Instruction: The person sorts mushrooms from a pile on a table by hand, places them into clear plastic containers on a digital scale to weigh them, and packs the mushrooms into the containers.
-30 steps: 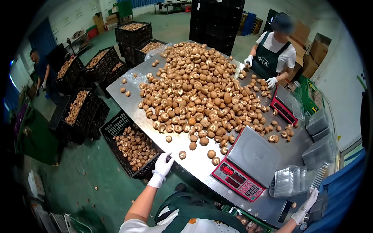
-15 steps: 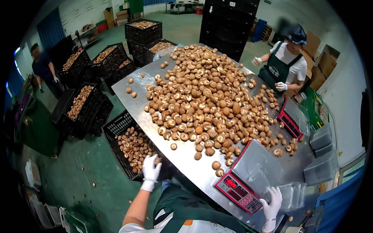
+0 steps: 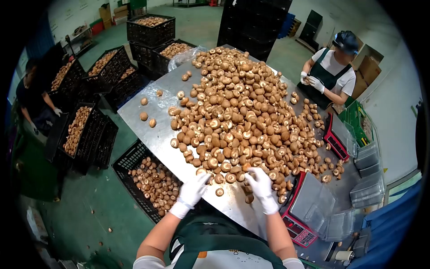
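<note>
Both my hands wear white gloves and reach over the near edge of a large heap of brown mushrooms (image 3: 237, 112) on a metal table (image 3: 150, 127). Fingers stretched, my left hand (image 3: 192, 193) is open at the table's left edge, with its fingertips by a mushroom at the heap's front. To its right, my right hand (image 3: 262, 188) is also open, thumb and fingers apart, close to several mushrooms. A single loose mushroom (image 3: 219, 192) lies between the hands. I see nothing held in either hand.
A black crate (image 3: 127, 168) of mushrooms stands below the table's left edge. At right are a red scale (image 3: 299, 231), clear plastic boxes (image 3: 367, 190) and a second scale (image 3: 336, 139). A co-worker (image 3: 331, 74) stands across the table; another person (image 3: 36, 98) bends by stacked crates at left.
My left hand has moved from above the crate to the heap's edge. My right hand has left the scale for the mushrooms. The scale sits farther right in view, and the co-worker's hands have come together.
</note>
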Demonstrator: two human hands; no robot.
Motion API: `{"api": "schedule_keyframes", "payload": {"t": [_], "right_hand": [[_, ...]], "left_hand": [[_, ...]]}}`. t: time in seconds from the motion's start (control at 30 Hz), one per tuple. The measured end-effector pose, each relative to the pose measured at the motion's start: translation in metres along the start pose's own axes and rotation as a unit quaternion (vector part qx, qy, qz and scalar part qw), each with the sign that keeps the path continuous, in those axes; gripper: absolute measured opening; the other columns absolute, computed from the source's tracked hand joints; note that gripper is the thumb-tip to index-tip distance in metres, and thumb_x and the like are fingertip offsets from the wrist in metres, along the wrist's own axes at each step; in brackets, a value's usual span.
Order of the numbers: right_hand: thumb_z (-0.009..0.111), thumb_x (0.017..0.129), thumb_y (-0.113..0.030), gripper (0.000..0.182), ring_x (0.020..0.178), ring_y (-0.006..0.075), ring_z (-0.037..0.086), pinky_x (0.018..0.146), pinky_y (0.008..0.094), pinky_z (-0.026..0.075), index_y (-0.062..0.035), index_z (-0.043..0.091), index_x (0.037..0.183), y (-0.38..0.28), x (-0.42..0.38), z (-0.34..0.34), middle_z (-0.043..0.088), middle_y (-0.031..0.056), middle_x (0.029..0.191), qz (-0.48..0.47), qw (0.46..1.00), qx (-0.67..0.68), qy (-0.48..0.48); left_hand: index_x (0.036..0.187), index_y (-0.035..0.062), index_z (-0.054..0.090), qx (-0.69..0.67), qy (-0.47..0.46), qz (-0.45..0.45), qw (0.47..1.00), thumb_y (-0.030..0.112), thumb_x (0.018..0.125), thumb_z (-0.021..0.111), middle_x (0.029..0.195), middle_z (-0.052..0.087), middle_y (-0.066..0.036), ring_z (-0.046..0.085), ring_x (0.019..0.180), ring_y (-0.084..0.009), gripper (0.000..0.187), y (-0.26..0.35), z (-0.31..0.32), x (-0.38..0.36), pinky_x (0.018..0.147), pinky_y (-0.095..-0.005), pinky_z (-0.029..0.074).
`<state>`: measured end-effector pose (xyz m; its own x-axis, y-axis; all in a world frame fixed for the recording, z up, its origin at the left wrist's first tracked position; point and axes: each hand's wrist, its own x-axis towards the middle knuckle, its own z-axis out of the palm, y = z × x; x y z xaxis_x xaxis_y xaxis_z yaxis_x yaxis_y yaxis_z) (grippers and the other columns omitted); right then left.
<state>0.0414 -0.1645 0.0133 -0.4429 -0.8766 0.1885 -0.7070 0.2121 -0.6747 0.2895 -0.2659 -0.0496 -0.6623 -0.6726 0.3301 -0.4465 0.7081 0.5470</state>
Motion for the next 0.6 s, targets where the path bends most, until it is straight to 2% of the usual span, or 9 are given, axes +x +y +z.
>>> {"api": "schedule_keyframes", "payload": {"t": [0.13, 0.27, 0.3, 0.33, 0.37, 0.4, 0.47, 0.53, 0.6], "right_hand": [[0.072, 0.072, -0.021, 0.042, 0.089, 0.0292, 0.059, 0.079, 0.0393, 0.048, -0.0131, 0.060, 0.112, 0.014, 0.024, 0.066, 0.060, 0.0109, 0.102, -0.054, 0.959, -0.269, -0.069], [0.073, 0.073, -0.020, 0.036, 0.075, 0.0238, 0.059, 0.069, 0.0356, 0.048, -0.0146, 0.065, 0.107, 0.032, 0.021, 0.061, 0.062, 0.0078, 0.081, -0.036, 0.997, -0.042, 0.061], [0.072, 0.077, -0.019, 0.031, 0.073, 0.0180, 0.061, 0.063, 0.0300, 0.048, -0.0107, 0.066, 0.106, 0.032, 0.015, 0.054, 0.064, 0.0049, 0.081, 0.063, 0.993, 0.092, 0.039], [0.067, 0.083, -0.017, 0.030, 0.078, 0.0155, 0.062, 0.065, 0.0253, 0.050, -0.0064, 0.062, 0.111, 0.013, 0.011, 0.032, 0.064, 0.0047, 0.089, 0.221, 0.949, 0.219, -0.051], [0.065, 0.086, -0.019, 0.032, 0.080, 0.0168, 0.062, 0.067, 0.0261, 0.051, -0.0055, 0.059, 0.114, 0.014, 0.004, 0.026, 0.064, 0.0063, 0.091, 0.240, 0.896, 0.369, -0.051], [0.062, 0.089, -0.022, 0.034, 0.081, 0.0180, 0.063, 0.068, 0.0269, 0.053, -0.0045, 0.056, 0.117, 0.012, -0.001, 0.025, 0.064, 0.0078, 0.094, 0.248, 0.821, 0.512, -0.045], [0.056, 0.093, -0.034, 0.038, 0.080, 0.0178, 0.063, 0.063, 0.0324, 0.055, -0.0024, 0.055, 0.114, 0.000, -0.007, 0.028, 0.064, 0.0099, 0.093, 0.284, 0.716, 0.638, -0.006], [0.055, 0.093, -0.033, 0.034, 0.077, 0.0179, 0.063, 0.060, 0.0308, 0.054, -0.0014, 0.058, 0.106, 0.003, 0.001, 0.040, 0.063, 0.0098, 0.089, 0.313, 0.719, 0.618, -0.042], [0.059, 0.090, -0.024, 0.024, 0.076, 0.0158, 0.061, 0.060, 0.0291, 0.052, -0.0030, 0.060, 0.103, -0.003, 0.014, 0.059, 0.061, 0.0066, 0.082, 0.273, 0.793, 0.535, -0.107]], "left_hand": [[0.123, 0.0124, 0.052, 0.080, -0.111, 0.082, 0.987, 0.013, 0.074, 0.065, 0.122, 0.054, -0.009, 0.059, 0.089, -0.0269, 0.051, -0.015, 0.020, 0.019, 0.072, -0.0357, 0.051], [0.121, 0.0109, 0.053, -0.045, -0.007, 0.061, 0.997, 0.015, 0.079, 0.066, 0.119, 0.056, -0.008, 0.061, 0.089, -0.0229, 0.044, -0.030, 0.026, 0.020, 0.071, -0.0314, 0.050], [0.120, 0.0104, 0.053, -0.294, -0.070, -0.142, 0.943, 0.018, 0.084, 0.064, 0.115, 0.057, -0.008, 0.062, 0.088, -0.0209, 0.039, -0.036, 0.029, 0.018, 0.072, -0.0299, 0.050], [0.120, 0.0098, 0.053, -0.508, -0.127, -0.338, 0.783, 0.021, 0.089, 0.062, 0.111, 0.058, -0.007, 0.063, 0.088, -0.0189, 0.034, -0.035, 0.026, 0.015, 0.072, -0.0284, 0.050], [0.123, 0.0098, 0.051, -0.602, -0.136, -0.424, 0.663, 0.030, 0.095, 0.054, 0.103, 0.059, -0.005, 0.064, 0.085, -0.0168, 0.034, -0.039, 0.023, 0.017, 0.071, -0.0270, 0.051], [0.126, 0.0085, 0.048, -0.693, -0.109, -0.419, 0.577, 0.035, 0.097, 0.050, 0.103, 0.061, -0.007, 0.064, 0.088, -0.0196, 0.040, -0.035, 0.009, 0.021, 0.071, -0.0279, 0.052], [0.128, 0.0056, 0.045, -0.737, -0.137, -0.417, 0.515, 0.039, 0.097, 0.046, 0.111, 0.061, -0.011, 0.064, 0.095, -0.0222, 0.046, -0.042, 0.008, 0.020, 0.075, -0.0296, 0.053], [0.128, 0.0040, 0.045, -0.755, -0.138, -0.420, 0.485, 0.039, 0.098, 0.045, 0.114, 0.060, -0.013, 0.063, 0.099, -0.0239, 0.046, -0.047, 0.007, 0.018, 0.077, -0.0310, 0.053], [0.128, 0.0024, 0.045, -0.772, -0.137, -0.423, 0.454, 0.039, 0.098, 0.044, 0.117, 0.060, -0.015, 0.062, 0.103, -0.0255, 0.047, -0.049, 0.000, 0.016, 0.080, -0.0323, 0.053]]}}
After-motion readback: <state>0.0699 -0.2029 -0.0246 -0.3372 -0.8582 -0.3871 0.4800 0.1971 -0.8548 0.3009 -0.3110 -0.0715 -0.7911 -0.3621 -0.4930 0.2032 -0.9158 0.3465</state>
